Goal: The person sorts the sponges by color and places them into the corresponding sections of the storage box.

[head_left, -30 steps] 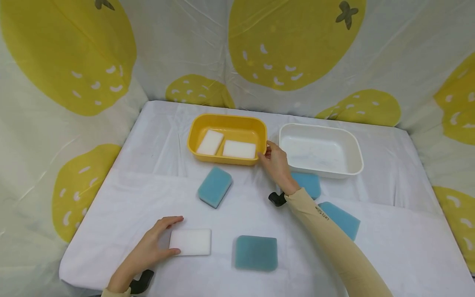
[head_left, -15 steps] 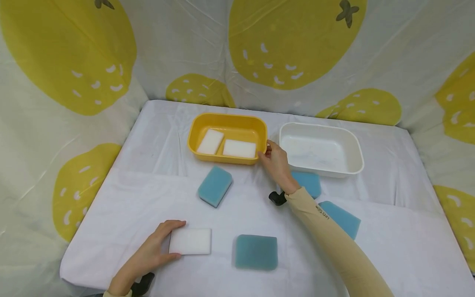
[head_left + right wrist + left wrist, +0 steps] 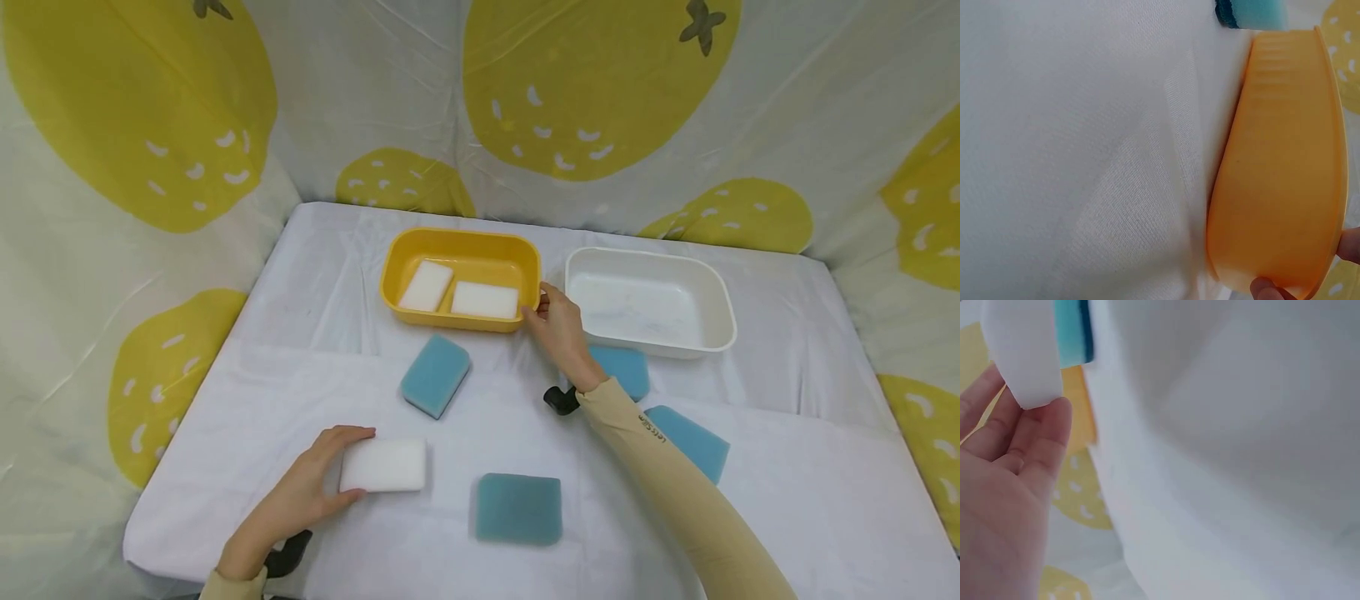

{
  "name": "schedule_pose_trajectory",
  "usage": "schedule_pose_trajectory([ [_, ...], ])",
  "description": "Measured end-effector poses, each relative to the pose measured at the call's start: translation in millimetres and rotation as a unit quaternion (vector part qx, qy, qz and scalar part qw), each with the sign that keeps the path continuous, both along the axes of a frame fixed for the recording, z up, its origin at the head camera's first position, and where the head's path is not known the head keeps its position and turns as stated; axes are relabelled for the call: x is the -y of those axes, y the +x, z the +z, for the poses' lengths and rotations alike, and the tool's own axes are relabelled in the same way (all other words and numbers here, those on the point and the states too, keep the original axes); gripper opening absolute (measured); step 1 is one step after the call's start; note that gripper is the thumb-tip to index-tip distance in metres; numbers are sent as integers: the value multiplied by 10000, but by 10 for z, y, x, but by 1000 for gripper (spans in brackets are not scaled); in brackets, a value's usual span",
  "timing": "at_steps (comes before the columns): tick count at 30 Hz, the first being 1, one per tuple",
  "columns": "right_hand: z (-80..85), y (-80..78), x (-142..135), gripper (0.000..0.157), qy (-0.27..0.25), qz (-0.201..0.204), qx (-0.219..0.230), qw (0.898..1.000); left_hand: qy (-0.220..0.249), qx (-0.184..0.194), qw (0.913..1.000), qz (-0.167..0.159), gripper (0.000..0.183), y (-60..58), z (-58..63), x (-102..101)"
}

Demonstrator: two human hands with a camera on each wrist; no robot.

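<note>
Between the thumb and fingers of my left hand a white sponge is gripped by its left end. The left wrist view has the sponge standing out past the fingertips, which press both of its faces. At the back, my right hand holds the right front corner of a yellow plastic basin. A thumb and a finger show at the basin's outer wall in the right wrist view. Two more white sponges lie flat inside that basin.
Right of the yellow basin is a white basin with nothing in it. Several blue sponges lie on the white cloth: one before the yellow basin, another near the front, others partly behind the right arm.
My left hand has closed on the white sponge, and both have risen a little from the cloth. The right hand and the yellow basin have stayed put.
</note>
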State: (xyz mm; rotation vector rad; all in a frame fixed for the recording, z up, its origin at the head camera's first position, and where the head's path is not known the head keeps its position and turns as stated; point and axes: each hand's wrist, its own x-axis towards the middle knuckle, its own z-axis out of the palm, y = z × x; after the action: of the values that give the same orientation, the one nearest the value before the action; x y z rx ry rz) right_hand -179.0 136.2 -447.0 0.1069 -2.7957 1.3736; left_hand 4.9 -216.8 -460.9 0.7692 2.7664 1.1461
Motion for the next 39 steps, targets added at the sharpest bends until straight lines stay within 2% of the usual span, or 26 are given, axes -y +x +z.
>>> schedule_pose_trajectory([
  [5, 6, 4, 5, 55, -9, -36, 29, 10000, 320, -220, 9988, -304, 76, -240, 159, -22],
  [8, 13, 9, 7, 56, 13, -40, 26, 10000, 339, -342, 9980, -416, 73, -406, 270, -54],
  [15, 25, 7, 12, 56, 18, -54, 60, 10000, 422, -661, 9955, -530, 69, -811, 522, -141],
  [21, 15, -8, 3, 56, 36, -76, 60, 9999, 538, -841, 9937, -516, 69, -1169, 659, -241],
  [25, 13, -12, 3, 56, 55, -71, 51, 9999, 593, -823, 9936, -489, 68, -1394, 708, -305],
  [32, 24, 9, 5, 56, 38, -39, 47, 10000, 625, -968, 9916, -582, 66, -1708, 710, -400],
  [39, 16, 15, 8, 56, 62, -29, 51, 10000, 463, -606, 9958, -501, 64, -1960, 676, -458],
])
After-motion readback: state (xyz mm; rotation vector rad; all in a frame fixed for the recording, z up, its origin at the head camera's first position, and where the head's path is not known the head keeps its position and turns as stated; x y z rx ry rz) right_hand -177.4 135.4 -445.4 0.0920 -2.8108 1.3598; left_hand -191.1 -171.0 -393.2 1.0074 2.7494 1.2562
